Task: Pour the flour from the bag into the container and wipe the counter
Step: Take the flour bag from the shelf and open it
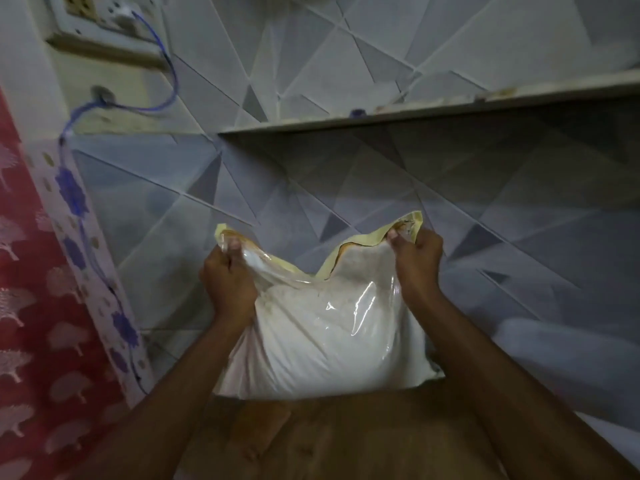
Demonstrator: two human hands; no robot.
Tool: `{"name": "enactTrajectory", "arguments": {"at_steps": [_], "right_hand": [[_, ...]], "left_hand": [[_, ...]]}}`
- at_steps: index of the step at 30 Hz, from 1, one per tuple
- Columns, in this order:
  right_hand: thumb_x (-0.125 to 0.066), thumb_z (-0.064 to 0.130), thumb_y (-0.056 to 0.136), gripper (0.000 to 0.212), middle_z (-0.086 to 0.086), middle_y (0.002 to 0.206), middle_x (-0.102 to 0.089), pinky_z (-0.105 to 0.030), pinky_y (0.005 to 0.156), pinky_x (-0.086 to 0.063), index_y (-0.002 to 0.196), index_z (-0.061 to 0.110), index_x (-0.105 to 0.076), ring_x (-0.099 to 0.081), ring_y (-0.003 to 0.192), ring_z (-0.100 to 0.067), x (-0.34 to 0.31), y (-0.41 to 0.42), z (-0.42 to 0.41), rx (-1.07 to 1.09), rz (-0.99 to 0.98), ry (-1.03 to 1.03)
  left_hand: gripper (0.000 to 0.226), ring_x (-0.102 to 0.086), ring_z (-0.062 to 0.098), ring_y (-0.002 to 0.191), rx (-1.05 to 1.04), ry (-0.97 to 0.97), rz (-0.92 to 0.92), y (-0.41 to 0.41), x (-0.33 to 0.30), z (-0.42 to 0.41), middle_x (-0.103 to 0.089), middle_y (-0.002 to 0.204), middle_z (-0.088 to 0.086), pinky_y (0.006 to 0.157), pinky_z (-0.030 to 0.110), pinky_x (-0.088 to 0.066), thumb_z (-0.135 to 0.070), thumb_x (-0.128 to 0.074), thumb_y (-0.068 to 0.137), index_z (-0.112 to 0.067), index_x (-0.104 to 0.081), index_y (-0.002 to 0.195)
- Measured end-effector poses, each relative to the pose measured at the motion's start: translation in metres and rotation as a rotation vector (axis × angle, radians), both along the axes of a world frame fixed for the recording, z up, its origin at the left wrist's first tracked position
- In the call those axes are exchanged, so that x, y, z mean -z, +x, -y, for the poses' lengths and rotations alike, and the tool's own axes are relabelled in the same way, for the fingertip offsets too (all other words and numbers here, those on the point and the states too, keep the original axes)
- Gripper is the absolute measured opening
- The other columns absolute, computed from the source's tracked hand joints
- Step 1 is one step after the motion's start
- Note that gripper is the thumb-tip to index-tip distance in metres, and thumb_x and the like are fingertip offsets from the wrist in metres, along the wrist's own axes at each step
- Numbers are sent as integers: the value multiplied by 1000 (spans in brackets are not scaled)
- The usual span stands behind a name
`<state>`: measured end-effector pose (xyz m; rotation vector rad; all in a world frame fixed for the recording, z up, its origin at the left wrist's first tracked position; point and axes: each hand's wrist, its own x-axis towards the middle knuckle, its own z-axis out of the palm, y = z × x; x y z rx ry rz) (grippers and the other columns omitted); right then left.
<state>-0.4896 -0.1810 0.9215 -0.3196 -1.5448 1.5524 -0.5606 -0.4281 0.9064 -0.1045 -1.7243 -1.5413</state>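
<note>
Fingers of left hand (228,278) curled tight, pinching the bag's (322,327) top left corner. Right hand (417,259) fingers clamped on the top right corner. Flour bag held up before the tiled wall (346,174), beneath a shelf (433,107).

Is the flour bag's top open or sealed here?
Open: both hands pull apart the top corners of the clear plastic flour bag, mouth gaping.
</note>
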Motion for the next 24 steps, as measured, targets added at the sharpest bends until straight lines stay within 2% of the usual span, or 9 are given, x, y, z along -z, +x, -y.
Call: {"name": "enactTrajectory", "arguments": {"at_steps": [2,3,7,13,17,20,21,23,24], "right_hand": [[-70,8,90,25,3,71,-64,-30,70,-51,69,19,-61,-62,69,-13,22,0,-14,-3,44,14],[-70,7,89,27,3,70,-64,-31,71,-51,67,19,-60,-62,68,-13,30,-2,-20,-11,62,15],[-72,9,89,26,4,71,-66,-37,76,-56,68,20,-62,-65,71,-15,71,-17,-46,36,146,-37],[-73,14,89,27,6,72,-64,-46,87,-55,66,24,-60,-65,80,-21,118,-55,-79,128,274,-136],[-73,15,86,18,1,73,-69,-49,84,-57,69,21,-68,-68,79,-23,151,-83,-101,127,338,-152],[-69,16,79,11,0,70,-69,-45,79,-57,69,17,-71,-66,74,-20,175,-102,-117,112,378,-170],[-68,12,80,14,0,69,-68,-42,76,-56,67,16,-71,-64,72,-19,182,-105,-121,99,386,-175],[-68,4,84,26,1,65,-64,-36,69,-51,62,17,-68,-61,69,-17,195,-115,-131,71,414,-196],[-68,2,85,29,1,64,-62,-34,67,-49,60,18,-67,-59,68,-17,203,-120,-135,64,421,-197]], "left_hand": [[38,-47,20,61,37,18,57,-2,25,-14,-48,57,2,61,35,-38,-29,-51,102,-7,-50,71],[37,-47,16,65,57,24,68,-3,35,-20,-49,60,1,62,33,-38,-27,-51,103,-6,-53,73],[31,-53,16,72,161,-23,124,-11,76,-48,-57,73,9,66,29,-40,-27,-50,103,-7,-58,81],[34,-49,10,61,256,-57,228,-22,122,-80,-50,63,-1,59,28,-39,-28,-49,103,-7,-55,78],[43,-56,18,66,262,-5,336,-35,160,-96,-58,65,13,59,38,-46,-32,-51,102,1,-60,75],[39,-57,17,62,264,-31,422,-31,178,-108,-58,64,7,60,34,-47,-30,-52,102,-3,-62,75],[36,-59,16,63,275,-34,449,-27,182,-112,-60,65,3,63,32,-51,-29,-53,102,-8,-62,74],[29,-68,20,75,311,28,491,-18,193,-121,-68,73,-1,74,37,-56,-29,-53,102,-21,-67,77],[27,-71,23,82,313,54,508,-12,198,-126,-70,78,0,79,41,-57,-29,-53,102,-19,-70,83]]}}
